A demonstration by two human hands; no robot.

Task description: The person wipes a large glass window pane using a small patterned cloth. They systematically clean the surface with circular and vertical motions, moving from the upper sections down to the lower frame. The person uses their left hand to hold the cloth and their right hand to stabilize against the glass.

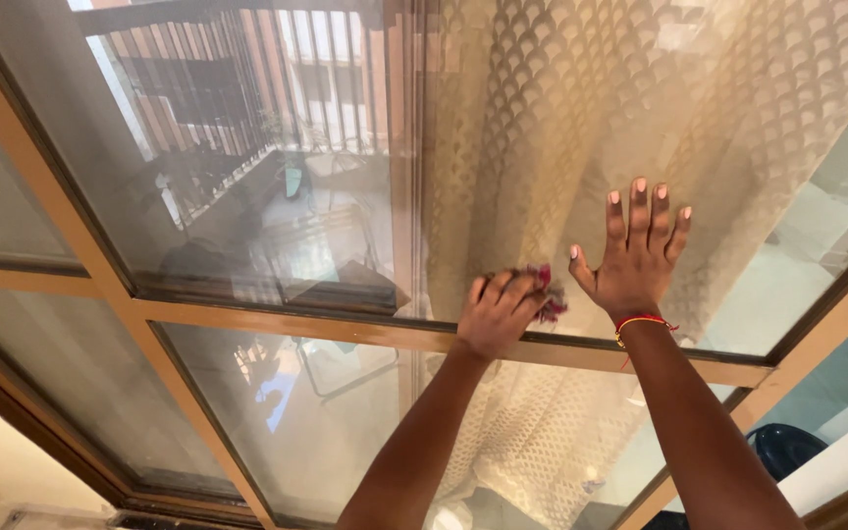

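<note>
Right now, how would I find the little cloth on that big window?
Start at the big wooden-framed glass window and follow its horizontal wooden bar towards the two hands. Just above it, the left hand grips a small dark red cloth against the glass. The right hand beside it lies flat, holding nothing.

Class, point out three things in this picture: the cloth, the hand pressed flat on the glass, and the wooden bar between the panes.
cloth (549, 294), head view, its red bunched edge.
right hand (635, 260), head view, back of the hand.
wooden bar (296, 326), head view, bare middle stretch.
</note>
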